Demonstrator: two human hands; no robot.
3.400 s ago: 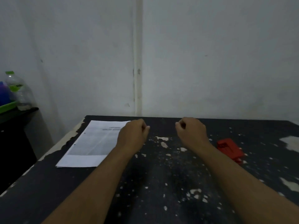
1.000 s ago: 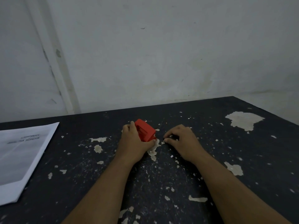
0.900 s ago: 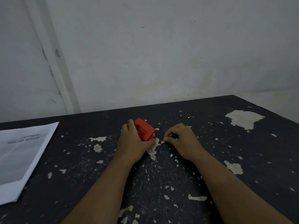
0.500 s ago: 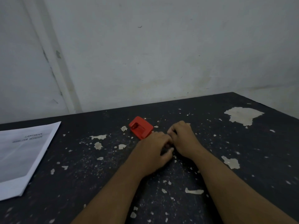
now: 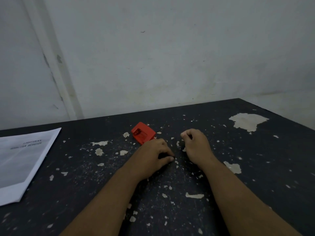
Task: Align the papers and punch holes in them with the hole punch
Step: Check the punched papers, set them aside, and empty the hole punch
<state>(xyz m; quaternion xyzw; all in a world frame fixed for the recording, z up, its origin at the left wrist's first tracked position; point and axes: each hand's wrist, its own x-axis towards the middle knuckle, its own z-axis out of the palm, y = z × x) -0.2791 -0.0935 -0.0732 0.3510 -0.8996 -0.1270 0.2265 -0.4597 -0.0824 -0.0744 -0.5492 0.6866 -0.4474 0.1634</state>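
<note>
Single head-worn view, aimed forward and down over the table (image 5: 255,167); wall (image 5: 170,57) faced at 12 o'clock, forearms seen close at 6 o'clock.

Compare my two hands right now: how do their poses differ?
The left hand lies low on the table, fingers curled down, just in front of the red hole punch; the right hand is farther from it. The right hand makes a loose fist with knuckles raised; the left is flatter. Neither hand holds anything.

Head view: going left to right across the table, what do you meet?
Papers → hole punch → left hand → right hand → large bare patch in the table paint.
</note>
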